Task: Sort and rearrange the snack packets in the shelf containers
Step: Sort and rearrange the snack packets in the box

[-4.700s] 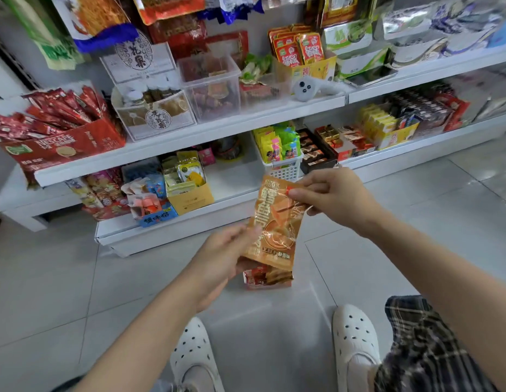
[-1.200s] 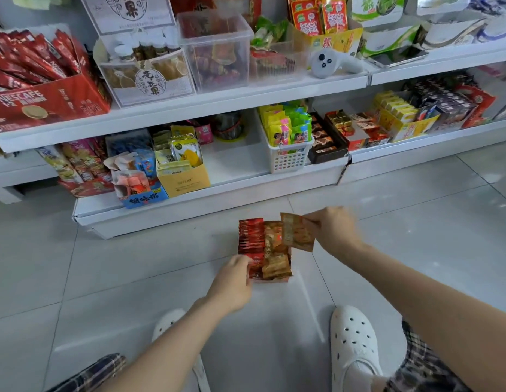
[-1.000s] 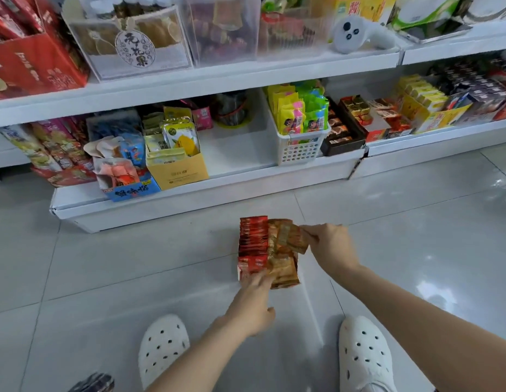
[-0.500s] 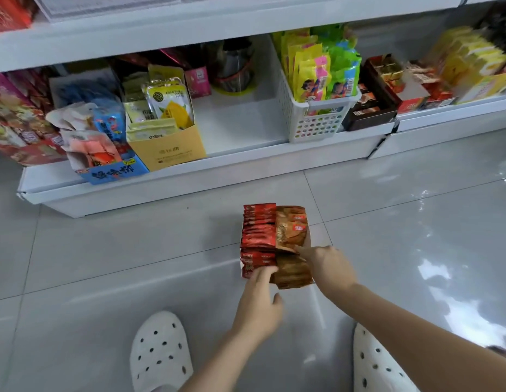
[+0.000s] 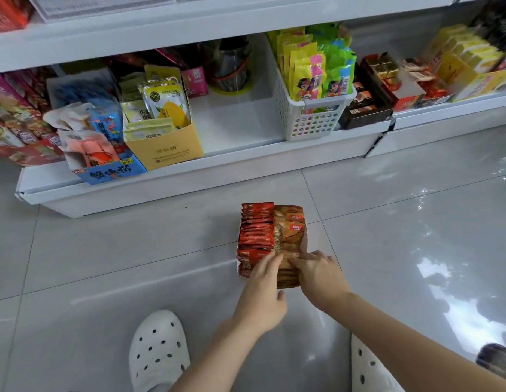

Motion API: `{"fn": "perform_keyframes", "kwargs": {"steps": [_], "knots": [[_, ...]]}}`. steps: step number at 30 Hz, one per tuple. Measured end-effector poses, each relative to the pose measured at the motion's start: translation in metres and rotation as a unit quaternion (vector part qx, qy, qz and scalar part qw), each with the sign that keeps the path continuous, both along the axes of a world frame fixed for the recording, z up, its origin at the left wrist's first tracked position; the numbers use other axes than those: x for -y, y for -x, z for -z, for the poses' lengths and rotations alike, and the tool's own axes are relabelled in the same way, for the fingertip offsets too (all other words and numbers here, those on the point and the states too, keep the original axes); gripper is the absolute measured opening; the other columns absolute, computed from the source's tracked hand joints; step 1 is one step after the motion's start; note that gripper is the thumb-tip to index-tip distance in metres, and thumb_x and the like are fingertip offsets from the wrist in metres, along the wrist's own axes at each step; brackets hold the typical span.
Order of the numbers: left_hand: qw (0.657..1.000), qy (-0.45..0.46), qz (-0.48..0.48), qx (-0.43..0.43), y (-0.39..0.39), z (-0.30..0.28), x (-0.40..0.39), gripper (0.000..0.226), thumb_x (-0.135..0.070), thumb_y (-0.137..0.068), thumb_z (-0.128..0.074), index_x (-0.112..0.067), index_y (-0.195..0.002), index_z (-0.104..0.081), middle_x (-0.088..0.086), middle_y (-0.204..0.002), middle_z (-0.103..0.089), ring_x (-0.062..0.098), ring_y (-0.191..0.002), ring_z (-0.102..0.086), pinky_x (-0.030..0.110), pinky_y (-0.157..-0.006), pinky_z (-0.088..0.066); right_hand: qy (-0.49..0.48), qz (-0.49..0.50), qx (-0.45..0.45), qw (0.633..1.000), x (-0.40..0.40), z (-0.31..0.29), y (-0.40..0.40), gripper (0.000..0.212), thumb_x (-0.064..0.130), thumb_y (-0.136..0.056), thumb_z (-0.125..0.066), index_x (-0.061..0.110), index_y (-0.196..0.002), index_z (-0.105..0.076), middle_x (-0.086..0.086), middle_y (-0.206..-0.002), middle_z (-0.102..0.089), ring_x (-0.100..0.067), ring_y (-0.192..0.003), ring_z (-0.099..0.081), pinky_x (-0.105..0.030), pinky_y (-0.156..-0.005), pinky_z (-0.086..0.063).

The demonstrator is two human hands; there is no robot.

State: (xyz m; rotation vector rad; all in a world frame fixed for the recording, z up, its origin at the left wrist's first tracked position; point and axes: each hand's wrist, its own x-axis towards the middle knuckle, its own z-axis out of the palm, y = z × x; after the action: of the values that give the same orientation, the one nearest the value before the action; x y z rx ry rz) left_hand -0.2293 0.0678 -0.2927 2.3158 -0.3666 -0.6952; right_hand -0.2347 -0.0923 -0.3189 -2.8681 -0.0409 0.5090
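Observation:
A small open box (image 5: 305, 244) stands on the grey floor tiles in front of the bottom shelf. It holds a row of red packets (image 5: 256, 230) on the left and a row of orange-brown packets (image 5: 291, 230) on the right. My left hand (image 5: 263, 287) touches the near red packets with straight fingers. My right hand (image 5: 319, 275) lies on the near end of the orange-brown row, fingers reaching between the packets. Neither hand holds a loose packet.
The white bottom shelf (image 5: 240, 128) has a bare gap between a yellow carton (image 5: 164, 148) of pouches and a white perforated basket (image 5: 311, 120) of yellow and green packets. A blue carton (image 5: 110, 171) stands further left. My white clogs (image 5: 158, 352) are near the box.
The orange-brown packet that my right hand held has gone into the box's right row. Both hands have come down onto the near end of the box. The view has dropped closer.

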Motion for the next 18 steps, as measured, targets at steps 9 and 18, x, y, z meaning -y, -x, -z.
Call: {"fn": "perform_keyframes", "kwargs": {"steps": [9,18], "knots": [[0.996,-0.044,0.069,0.027,-0.004,0.016,0.019,0.066,-0.008,-0.089,-0.053,-0.017,-0.150,-0.031,-0.003,-0.154,-0.026,0.017,-0.146,-0.015,0.029,-0.119,-0.019,-0.086,0.096,0.017,0.992,0.029,-0.011,-0.047,0.030,0.015,-0.094,-0.044,0.020,-0.113,-0.067,-0.004,-0.112,-0.066,-0.029,-0.105,-0.059,-0.038,-0.087,-0.048],[0.993,-0.031,0.108,0.025,-0.003,0.024,0.002,0.073,-0.004,-0.091,-0.051,-0.025,-0.154,-0.020,-0.009,-0.161,-0.012,0.010,-0.149,-0.002,0.028,-0.122,-0.011,0.070,0.073,0.032,0.994,0.009,0.017,-0.066,0.031,0.026,-0.097,-0.049,0.023,-0.127,-0.052,0.001,-0.123,-0.055,-0.024,-0.117,-0.046,-0.038,-0.094,-0.032]]}}
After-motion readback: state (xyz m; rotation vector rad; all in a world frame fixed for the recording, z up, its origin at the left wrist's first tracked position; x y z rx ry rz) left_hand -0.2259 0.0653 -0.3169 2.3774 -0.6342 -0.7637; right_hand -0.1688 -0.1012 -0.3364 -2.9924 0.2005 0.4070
